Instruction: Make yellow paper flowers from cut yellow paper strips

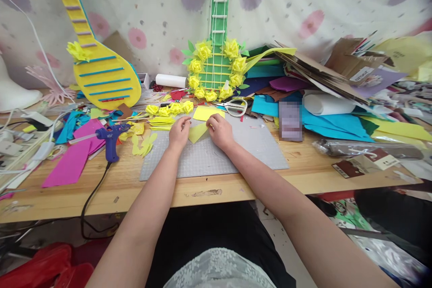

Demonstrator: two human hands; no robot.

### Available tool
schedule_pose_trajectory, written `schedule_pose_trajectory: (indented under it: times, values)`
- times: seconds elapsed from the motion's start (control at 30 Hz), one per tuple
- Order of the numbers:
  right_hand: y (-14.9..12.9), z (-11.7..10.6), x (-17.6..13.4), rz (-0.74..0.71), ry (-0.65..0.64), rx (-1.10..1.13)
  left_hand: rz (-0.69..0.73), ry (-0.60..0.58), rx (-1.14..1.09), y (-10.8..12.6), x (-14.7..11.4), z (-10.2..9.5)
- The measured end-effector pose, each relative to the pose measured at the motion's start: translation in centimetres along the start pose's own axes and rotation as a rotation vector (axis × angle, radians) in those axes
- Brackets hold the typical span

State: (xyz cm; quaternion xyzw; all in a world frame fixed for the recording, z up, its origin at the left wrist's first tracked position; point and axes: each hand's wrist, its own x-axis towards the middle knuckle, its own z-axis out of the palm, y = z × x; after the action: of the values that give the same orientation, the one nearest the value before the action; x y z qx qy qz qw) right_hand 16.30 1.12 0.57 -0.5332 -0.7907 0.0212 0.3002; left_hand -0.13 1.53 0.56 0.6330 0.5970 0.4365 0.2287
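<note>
Above the grey cutting mat (216, 157), a small piece of yellow paper (198, 133) shows between my hands, with a pointed lower edge as if folded. My right hand (220, 131) pinches its right corner between thumb and fingers. My left hand (179, 132) has curled fingers, its fingertips at the paper's left edge. Just behind lies a flat yellow sheet (204, 113). White-handled scissors (236, 107) rest at the mat's back edge. A stack of yellow paper pieces (161, 123) and a row of yellow paper flowers (170, 108) lie behind my left hand.
A purple glue gun (111, 137) stands at left, its cord hanging over the table edge. Yellow petal shapes (144, 145) lie beside the mat. A green flower-trimmed paper instrument (218, 65) and a yellow one (104, 76) lean at the back. Blue sheets (334, 123) and cardboard crowd the right.
</note>
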Motion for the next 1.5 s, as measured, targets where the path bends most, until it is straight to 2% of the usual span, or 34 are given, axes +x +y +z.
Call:
schedule_pose_trajectory:
  times: [0.07, 0.17, 0.27, 0.33, 0.4, 0.5, 0.63, 0.77, 0.97, 1.23, 1.5]
  values:
    - [0.2, 0.2, 0.1, -0.069, 0.097, 0.057, -0.012, 0.004, -0.049, -0.4, 0.3, 0.2]
    - [0.5, 0.5, 0.3, -0.158, 0.218, 0.143, -0.042, -0.07, -0.169, -0.7, 0.5, 0.7]
    - [0.8, 0.6, 0.5, -0.193, 0.254, 0.153, -0.066, -0.126, -0.256, -0.9, 0.4, 1.2]
    - [1.0, 0.6, 0.5, -0.196, 0.232, 0.104, -0.054, -0.101, -0.248, -1.1, 0.4, 1.5]
    - [0.9, 0.5, 0.4, -0.217, 0.181, 0.036, -0.037, -0.029, -0.198, -1.3, 0.5, 1.6]
    - [0.6, 0.5, 0.2, -0.302, 0.075, -0.029, -0.012, 0.063, -0.13, -1.6, 0.6, 1.7]
    - [0.3, 0.8, 0.2, -0.379, -0.073, -0.047, 0.041, 0.079, -0.092, -1.9, 0.8, 1.9]
    - [0.6, 0.9, 0.5, -0.336, -0.099, -0.038, 0.046, 0.034, -0.013, -2.0, 0.8, 1.7]
    - [1.1, 1.0, 0.3, -0.244, -0.14, 0.009, 0.175, -0.004, 0.176, -1.5, 0.1, 0.6]
    - [0.9, 1.2, 0.3, -0.106, -0.147, 0.123, 0.185, -0.024, 0.363, -1.1, -0.4, 0.3]
    - [-0.1, 2.0, 0.8, 0.086, -0.151, 0.056, 0.149, -0.03, 0.452, -0.6, -0.6, 0.4]
